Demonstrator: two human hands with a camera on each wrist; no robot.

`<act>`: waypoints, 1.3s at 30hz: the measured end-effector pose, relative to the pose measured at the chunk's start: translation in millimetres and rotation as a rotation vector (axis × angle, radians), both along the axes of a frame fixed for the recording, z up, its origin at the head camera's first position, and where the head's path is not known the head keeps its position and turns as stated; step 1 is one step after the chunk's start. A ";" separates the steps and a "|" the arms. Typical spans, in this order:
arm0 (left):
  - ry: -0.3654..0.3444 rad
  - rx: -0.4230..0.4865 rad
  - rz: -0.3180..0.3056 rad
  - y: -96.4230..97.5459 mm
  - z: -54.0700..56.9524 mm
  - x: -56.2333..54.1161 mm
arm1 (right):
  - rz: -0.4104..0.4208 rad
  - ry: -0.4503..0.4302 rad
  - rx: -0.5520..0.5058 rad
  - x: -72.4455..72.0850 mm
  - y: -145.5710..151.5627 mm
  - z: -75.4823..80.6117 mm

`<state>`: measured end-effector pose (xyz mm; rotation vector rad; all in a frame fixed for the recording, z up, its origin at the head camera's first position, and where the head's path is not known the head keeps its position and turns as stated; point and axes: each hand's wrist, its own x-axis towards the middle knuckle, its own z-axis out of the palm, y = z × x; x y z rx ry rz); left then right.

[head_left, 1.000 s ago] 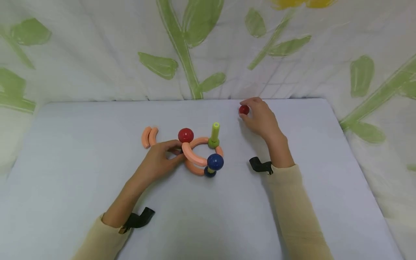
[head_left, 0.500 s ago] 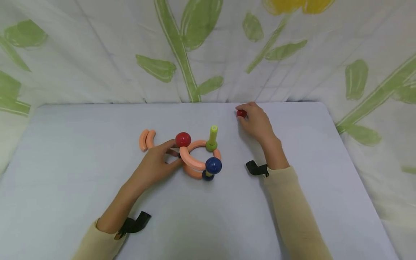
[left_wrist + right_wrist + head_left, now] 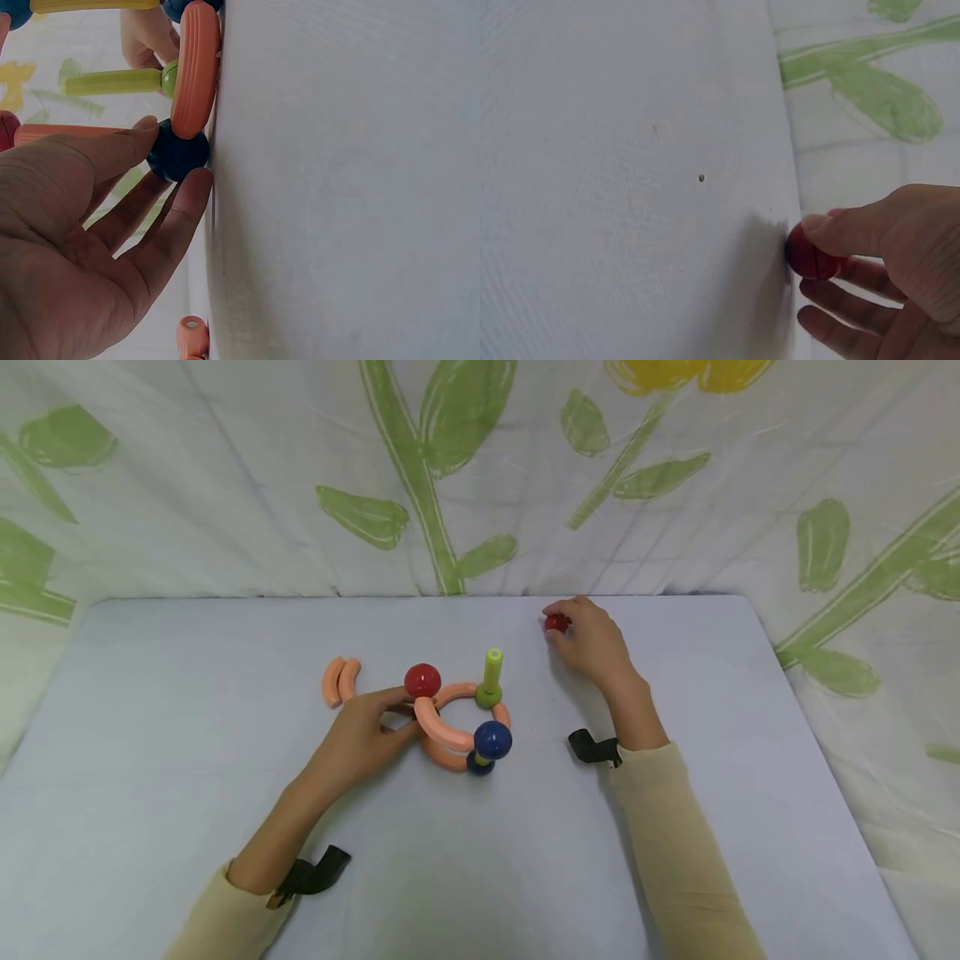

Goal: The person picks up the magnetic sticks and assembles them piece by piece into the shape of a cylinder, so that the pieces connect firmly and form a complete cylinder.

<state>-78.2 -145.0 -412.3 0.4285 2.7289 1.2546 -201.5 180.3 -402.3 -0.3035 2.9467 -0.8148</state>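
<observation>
A toy structure of coral curved rods (image 3: pixel 444 728) and coloured balls stands mid-table. Its raised coral rod joins a red ball (image 3: pixel 422 680) to a blue ball (image 3: pixel 492 740). A yellow-green rod (image 3: pixel 492 672) rises upright from a green ball (image 3: pixel 488 696). My left hand (image 3: pixel 360 735) is at the structure's left side. In the left wrist view its thumb and fingers pinch a dark blue ball (image 3: pixel 178 154) at the base, largely hidden in the head view. Near the back edge, my right hand (image 3: pixel 596 643) holds a loose red ball (image 3: pixel 814 253) between thumb and fingers, low against the table.
Two coral curved rods (image 3: pixel 341 682) lie side by side left of the structure. Behind the white table (image 3: pixel 187 693) hangs a pale curtain (image 3: pixel 262 527) with green leaf prints. Each wrist carries a black mount, the right one (image 3: pixel 592 747) over the table.
My right fingers have closed in around the loose red ball, covering more of it. My left hand keeps its hold on the structure. The whole head view has shifted slightly.
</observation>
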 end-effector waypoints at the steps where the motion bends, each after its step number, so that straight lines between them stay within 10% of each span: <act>1: -0.001 0.001 0.001 -0.3 0.2 0.1 | 0.004 -0.008 -0.002 -0.1 -0.1 0.6; 17: -0.004 -0.014 0.027 0.0 -0.2 0.6 | 0.169 -0.088 -0.362 22.7 -6.9 48.4; 39: -0.082 -0.013 0.058 -1.6 2.3 0.3 | 0.511 0.173 -0.363 59.2 -33.6 87.0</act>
